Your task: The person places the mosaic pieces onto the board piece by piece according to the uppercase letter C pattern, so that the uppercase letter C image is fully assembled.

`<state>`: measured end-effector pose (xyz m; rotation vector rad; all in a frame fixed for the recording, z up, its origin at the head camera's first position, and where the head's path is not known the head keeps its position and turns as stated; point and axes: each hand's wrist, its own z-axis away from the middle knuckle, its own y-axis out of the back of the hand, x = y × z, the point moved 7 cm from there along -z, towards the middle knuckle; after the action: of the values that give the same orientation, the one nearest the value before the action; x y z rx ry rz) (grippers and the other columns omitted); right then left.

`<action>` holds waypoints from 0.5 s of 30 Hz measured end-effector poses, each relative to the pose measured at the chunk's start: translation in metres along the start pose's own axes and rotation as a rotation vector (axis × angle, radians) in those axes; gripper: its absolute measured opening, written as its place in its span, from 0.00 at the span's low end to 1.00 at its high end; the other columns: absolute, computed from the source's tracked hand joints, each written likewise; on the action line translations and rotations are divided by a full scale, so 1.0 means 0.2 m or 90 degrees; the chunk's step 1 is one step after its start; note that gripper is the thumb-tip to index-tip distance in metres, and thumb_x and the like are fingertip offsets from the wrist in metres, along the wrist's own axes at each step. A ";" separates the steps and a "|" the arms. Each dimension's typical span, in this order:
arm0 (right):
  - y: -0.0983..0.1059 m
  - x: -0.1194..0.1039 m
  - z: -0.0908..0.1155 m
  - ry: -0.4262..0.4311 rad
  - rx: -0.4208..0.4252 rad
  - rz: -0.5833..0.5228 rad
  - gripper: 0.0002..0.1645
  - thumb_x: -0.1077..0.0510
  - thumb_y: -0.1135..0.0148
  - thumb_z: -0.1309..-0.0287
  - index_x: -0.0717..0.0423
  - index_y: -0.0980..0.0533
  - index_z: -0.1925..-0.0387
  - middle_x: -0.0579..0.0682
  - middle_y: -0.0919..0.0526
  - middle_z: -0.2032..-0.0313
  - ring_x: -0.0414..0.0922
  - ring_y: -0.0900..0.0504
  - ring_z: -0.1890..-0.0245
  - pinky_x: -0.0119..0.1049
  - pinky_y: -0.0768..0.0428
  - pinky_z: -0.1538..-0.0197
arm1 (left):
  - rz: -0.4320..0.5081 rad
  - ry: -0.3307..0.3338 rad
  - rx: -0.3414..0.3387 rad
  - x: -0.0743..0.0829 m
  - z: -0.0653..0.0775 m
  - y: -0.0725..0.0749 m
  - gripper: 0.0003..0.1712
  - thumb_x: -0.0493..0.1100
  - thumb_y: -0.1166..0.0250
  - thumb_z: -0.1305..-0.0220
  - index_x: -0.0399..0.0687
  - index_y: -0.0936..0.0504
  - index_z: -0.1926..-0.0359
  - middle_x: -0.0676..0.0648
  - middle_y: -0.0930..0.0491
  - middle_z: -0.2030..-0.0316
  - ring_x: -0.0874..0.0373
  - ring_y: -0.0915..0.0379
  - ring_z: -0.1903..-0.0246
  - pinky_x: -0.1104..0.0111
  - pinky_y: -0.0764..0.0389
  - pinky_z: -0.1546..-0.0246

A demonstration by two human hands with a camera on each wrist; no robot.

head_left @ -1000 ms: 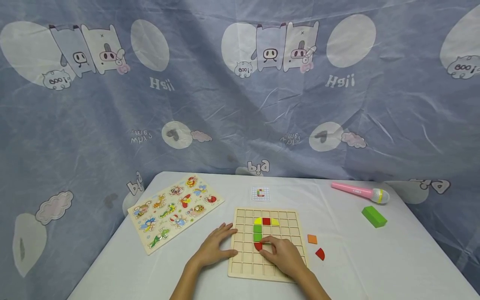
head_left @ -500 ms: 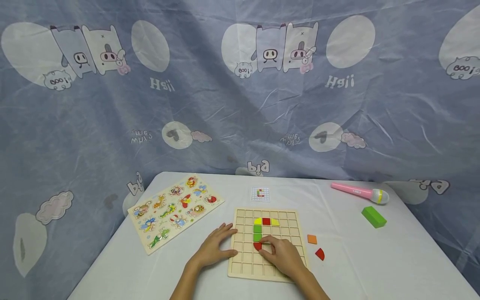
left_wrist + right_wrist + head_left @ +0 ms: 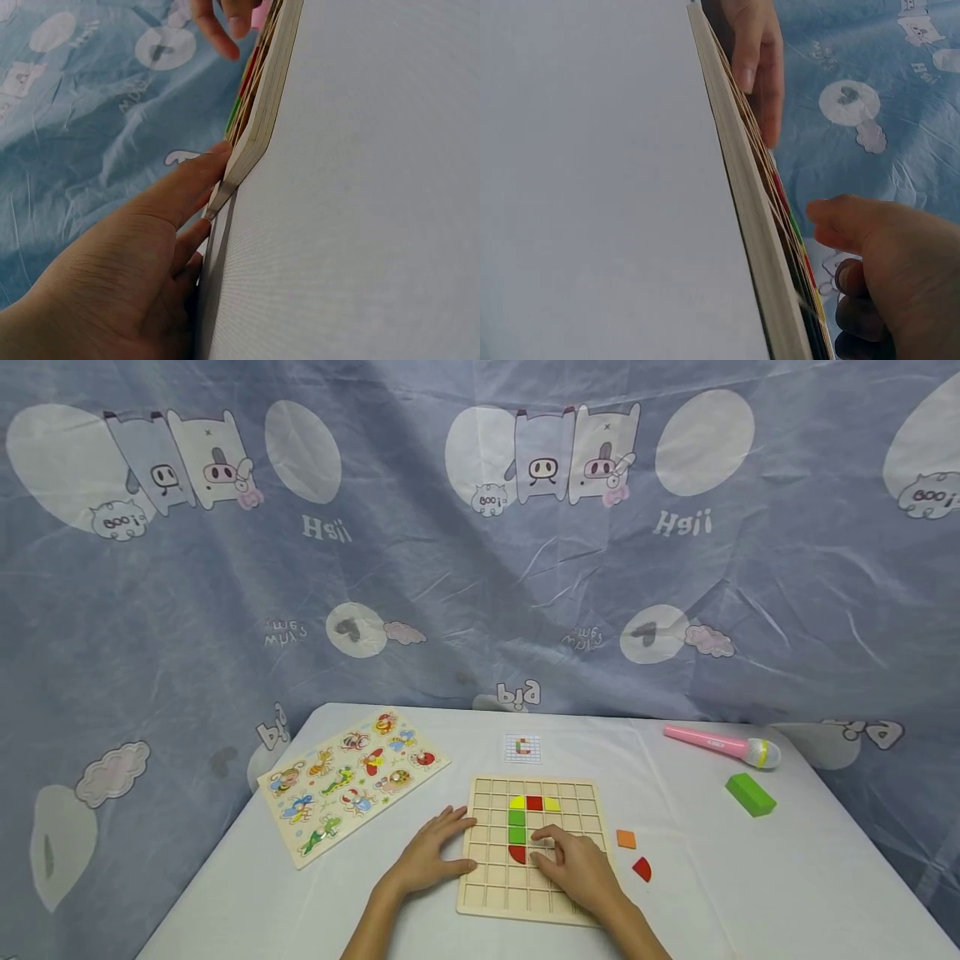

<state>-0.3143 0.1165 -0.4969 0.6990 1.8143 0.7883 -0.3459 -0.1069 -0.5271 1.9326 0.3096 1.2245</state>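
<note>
A wooden grid board [image 3: 487, 893] lies on the table with coloured pieces in its cells. Along its top run a yellow quarter piece [image 3: 518, 803], a red square [image 3: 534, 803] and another yellow piece [image 3: 551, 804]. Below the first come two green squares [image 3: 517, 835], then a red quarter piece [image 3: 517, 855]. My left hand [image 3: 427, 856] touches the board's left edge with thumb and fingers extended, as the left wrist view also shows. Just right of the red quarter piece, my right hand [image 3: 579, 870] hovers over the board, thumb and forefinger apart, holding nothing.
Right of the board lie an orange square [image 3: 626, 839] and a loose red quarter piece [image 3: 642, 869]. Behind it is a small pattern card [image 3: 522, 748]. An insect puzzle [image 3: 345, 785] lies left; a pink microphone [image 3: 708, 741] and green block [image 3: 750, 794] lie right.
My right hand has let go of the red quarter piece and drawn slightly right, parting thumb and forefinger. The piece stays in its cell. My left hand has not moved.
</note>
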 end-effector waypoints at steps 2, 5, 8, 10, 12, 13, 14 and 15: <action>0.03 0.05 0.00 -0.016 0.008 0.000 0.12 0.49 0.32 0.51 0.42 0.21 0.62 0.35 0.39 0.90 0.31 0.44 0.90 0.26 0.42 0.87 | -0.001 0.001 -0.002 0.00 0.00 0.00 0.39 0.63 0.36 0.48 0.54 0.32 0.37 0.45 0.41 0.33 0.43 0.55 0.33 0.47 0.53 0.35; 0.09 0.12 0.02 -0.028 0.021 -0.012 0.12 0.50 0.32 0.49 0.44 0.21 0.61 0.36 0.39 0.90 0.31 0.45 0.90 0.25 0.42 0.87 | 0.000 0.004 -0.003 0.00 0.00 0.00 0.40 0.64 0.36 0.48 0.53 0.32 0.37 0.45 0.41 0.33 0.44 0.55 0.33 0.46 0.53 0.36; 0.15 0.20 0.04 -0.032 0.040 -0.015 0.12 0.53 0.32 0.49 0.48 0.21 0.61 0.36 0.39 0.90 0.31 0.45 0.91 0.25 0.41 0.88 | 0.005 0.011 -0.005 0.00 0.00 0.01 0.40 0.64 0.36 0.49 0.54 0.32 0.37 0.46 0.42 0.33 0.45 0.55 0.32 0.46 0.53 0.36; 0.19 0.24 0.05 -0.031 0.055 -0.009 0.13 0.53 0.32 0.49 0.51 0.21 0.60 0.37 0.39 0.90 0.31 0.45 0.92 0.25 0.41 0.89 | 0.006 0.012 -0.005 0.00 0.00 0.01 0.40 0.64 0.36 0.49 0.54 0.32 0.37 0.46 0.42 0.33 0.45 0.55 0.32 0.46 0.53 0.36; 0.24 0.29 0.07 -0.034 0.074 0.010 0.14 0.54 0.31 0.50 0.52 0.21 0.60 0.37 0.39 0.89 0.32 0.44 0.92 0.26 0.40 0.88 | 0.006 0.011 -0.006 0.00 0.00 0.01 0.40 0.63 0.36 0.49 0.54 0.32 0.37 0.46 0.41 0.33 0.45 0.55 0.32 0.46 0.53 0.36; 0.26 0.31 0.08 -0.037 0.082 0.019 0.15 0.53 0.31 0.51 0.52 0.21 0.60 0.37 0.39 0.89 0.32 0.44 0.92 0.26 0.40 0.88 | 0.006 0.011 -0.006 0.00 0.00 0.01 0.40 0.63 0.35 0.49 0.54 0.32 0.37 0.46 0.41 0.33 0.45 0.55 0.32 0.47 0.53 0.35; 0.28 0.34 0.09 -0.044 0.090 0.026 0.16 0.53 0.31 0.51 0.52 0.21 0.59 0.37 0.39 0.89 0.32 0.45 0.91 0.27 0.40 0.88 | 0.006 0.010 -0.006 0.00 0.00 0.01 0.40 0.63 0.35 0.48 0.53 0.32 0.37 0.46 0.41 0.33 0.45 0.55 0.32 0.47 0.53 0.35; 0.30 0.36 0.09 -0.052 0.095 0.033 0.17 0.52 0.31 0.51 0.52 0.21 0.59 0.38 0.39 0.89 0.33 0.45 0.91 0.27 0.40 0.88 | 0.005 0.009 -0.007 0.00 0.00 0.00 0.40 0.63 0.35 0.48 0.53 0.32 0.37 0.46 0.41 0.33 0.45 0.55 0.32 0.47 0.53 0.35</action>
<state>-0.3147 0.2114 -0.4966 0.8665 1.7994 0.6535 -0.3454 -0.1071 -0.5261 1.9185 0.3031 1.2434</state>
